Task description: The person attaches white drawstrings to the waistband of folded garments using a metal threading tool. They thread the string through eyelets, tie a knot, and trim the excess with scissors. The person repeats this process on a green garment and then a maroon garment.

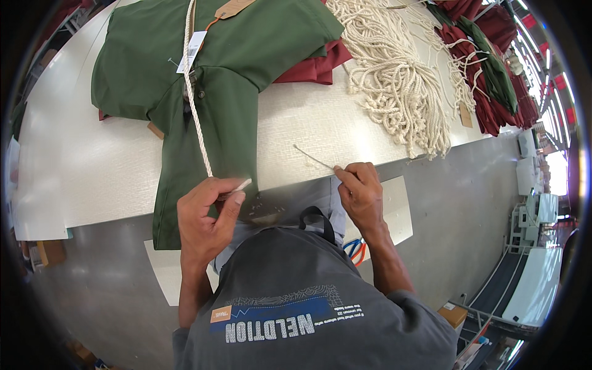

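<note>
My left hand (206,216) pinches a white braided cord (197,123) close to its end, and the short tip pokes out past the thumb. From there the cord runs up over a green garment (228,117), whose lower part hangs over the table's front edge. A metal eyelet or button (201,94) shows on the garment beside the cord. My right hand (362,192) grips a thin, grey, wire-like tool (313,156) between thumb and fingers; its far end points up and left over the table. The two hands are apart.
A thick pile of cream cords (401,92) covers the table's right part. Folded dark red and green fabric (487,80) lies beyond it. A white paper tag (192,52) rests on the garment. Orange-and-blue handles (356,250) show below the table edge, beside my right forearm.
</note>
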{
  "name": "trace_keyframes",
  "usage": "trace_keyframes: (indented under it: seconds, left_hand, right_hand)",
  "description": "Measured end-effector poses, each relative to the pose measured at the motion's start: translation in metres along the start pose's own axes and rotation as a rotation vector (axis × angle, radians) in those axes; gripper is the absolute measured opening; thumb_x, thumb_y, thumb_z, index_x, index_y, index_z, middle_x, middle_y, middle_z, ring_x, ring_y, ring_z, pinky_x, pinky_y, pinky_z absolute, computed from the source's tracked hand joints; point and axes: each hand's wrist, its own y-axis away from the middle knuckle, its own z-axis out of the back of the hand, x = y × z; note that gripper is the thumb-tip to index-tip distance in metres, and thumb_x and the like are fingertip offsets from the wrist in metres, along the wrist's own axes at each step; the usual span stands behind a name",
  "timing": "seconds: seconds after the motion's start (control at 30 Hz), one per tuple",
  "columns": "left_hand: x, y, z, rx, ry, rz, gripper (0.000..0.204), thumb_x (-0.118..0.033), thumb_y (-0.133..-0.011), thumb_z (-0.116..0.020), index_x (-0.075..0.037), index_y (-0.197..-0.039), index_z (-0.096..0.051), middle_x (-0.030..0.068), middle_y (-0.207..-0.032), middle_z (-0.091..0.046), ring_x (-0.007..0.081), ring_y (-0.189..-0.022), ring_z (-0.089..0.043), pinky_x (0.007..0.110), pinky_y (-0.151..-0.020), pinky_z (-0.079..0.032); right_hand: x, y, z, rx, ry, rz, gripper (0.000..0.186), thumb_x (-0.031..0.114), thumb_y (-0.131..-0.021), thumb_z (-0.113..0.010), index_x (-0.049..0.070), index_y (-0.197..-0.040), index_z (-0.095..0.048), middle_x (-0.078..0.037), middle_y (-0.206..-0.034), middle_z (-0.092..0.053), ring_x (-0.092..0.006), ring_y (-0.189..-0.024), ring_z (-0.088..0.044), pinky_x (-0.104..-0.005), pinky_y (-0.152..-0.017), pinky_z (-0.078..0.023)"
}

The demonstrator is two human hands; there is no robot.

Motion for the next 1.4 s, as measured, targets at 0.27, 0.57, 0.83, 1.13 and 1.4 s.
trace_keyframes:
  seconds: [0.27, 0.57, 0.83, 1.13, 1.4]
  left_hand:
    - [0.001, 0.003, -0.002, 0.003, 0.021, 0.038, 0.013, 0.000, -0.091, -0.072, 0.002, -0.103, -0.073, 0.0099, -0.082, -0.070, 0.0139, -0.071, -0.066, 0.025, -0.067, -0.053]
    - [0.000, 0.001, -0.004, 0.010, 0.009, 0.005, 0.013, 0.000, -0.090, -0.072, 0.002, -0.103, -0.073, 0.0101, -0.083, -0.070, 0.0141, -0.071, -0.066, 0.025, -0.066, -0.052]
    - [0.000, 0.001, -0.004, 0.027, 0.000, 0.010, 0.013, 0.001, -0.090, -0.072, 0.002, -0.103, -0.073, 0.0103, -0.083, -0.070, 0.0142, -0.071, -0.066, 0.026, -0.066, -0.053]
    - [0.000, 0.004, -0.002, 0.021, -0.026, 0.033, 0.012, -0.003, -0.093, -0.070, 0.003, -0.103, -0.072, 0.0087, -0.083, -0.070, 0.0124, -0.072, -0.065, 0.025, -0.068, -0.051]
    - [0.005, 0.004, -0.003, 0.037, -0.004, 0.047, 0.012, -0.003, -0.094, -0.070, 0.003, -0.104, -0.072, 0.0083, -0.083, -0.070, 0.0117, -0.073, -0.065, 0.024, -0.069, -0.051]
  right_hand:
    - [-0.011, 0.010, 0.012, -0.133, 0.049, -0.019, 0.034, -0.013, -0.069, -0.070, 0.002, -0.098, -0.076, -0.009, -0.088, -0.063, -0.0265, -0.082, -0.061, -0.0366, -0.071, -0.050]
    - [-0.007, 0.025, 0.017, -0.083, 0.056, -0.078, 0.032, -0.012, -0.069, -0.069, 0.002, -0.098, -0.074, -0.009, -0.090, -0.061, -0.0291, -0.083, -0.059, -0.0399, -0.072, -0.051]
    - [0.007, 0.015, 0.009, -0.113, 0.005, -0.049, 0.033, -0.012, -0.068, -0.069, 0.002, -0.097, -0.075, -0.009, -0.089, -0.062, -0.0284, -0.083, -0.060, -0.0386, -0.070, -0.051]
    - [0.010, 0.009, -0.005, -0.053, -0.035, -0.019, 0.027, -0.011, -0.071, -0.072, 0.002, -0.094, -0.076, -0.008, -0.086, -0.062, -0.0267, -0.083, -0.060, -0.0371, -0.070, -0.050]
    - [0.003, 0.021, 0.010, -0.008, -0.038, 0.039, 0.025, -0.009, -0.075, -0.073, 0.002, -0.097, -0.075, -0.007, -0.088, -0.062, -0.0261, -0.082, -0.058, -0.0372, -0.069, -0.050]
